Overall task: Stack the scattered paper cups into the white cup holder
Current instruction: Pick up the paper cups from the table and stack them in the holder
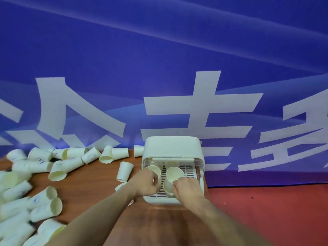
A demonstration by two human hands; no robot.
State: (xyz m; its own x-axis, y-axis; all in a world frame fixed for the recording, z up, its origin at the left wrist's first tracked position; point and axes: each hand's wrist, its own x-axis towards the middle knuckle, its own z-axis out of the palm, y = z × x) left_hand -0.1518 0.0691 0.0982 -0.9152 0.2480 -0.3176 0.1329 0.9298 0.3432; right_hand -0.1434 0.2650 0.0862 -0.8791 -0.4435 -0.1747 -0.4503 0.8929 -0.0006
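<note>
The white cup holder [173, 148] stands at the table's right end, its clear front lid raised over a slotted tray. My left hand [144, 183] grips a paper cup [154, 170] at the tray's left side. My right hand [189, 188] holds a short stack of cups [174, 174], mouths facing me, over the tray's middle. Several loose white paper cups [58, 166] lie scattered on their sides over the left of the wooden table [92, 183].
One cup [124, 171] lies just left of the holder, another [120, 186] is partly hidden under my left wrist. A blue banner [159, 68] with large white characters hangs close behind the table. Red floor [275, 219] shows to the right.
</note>
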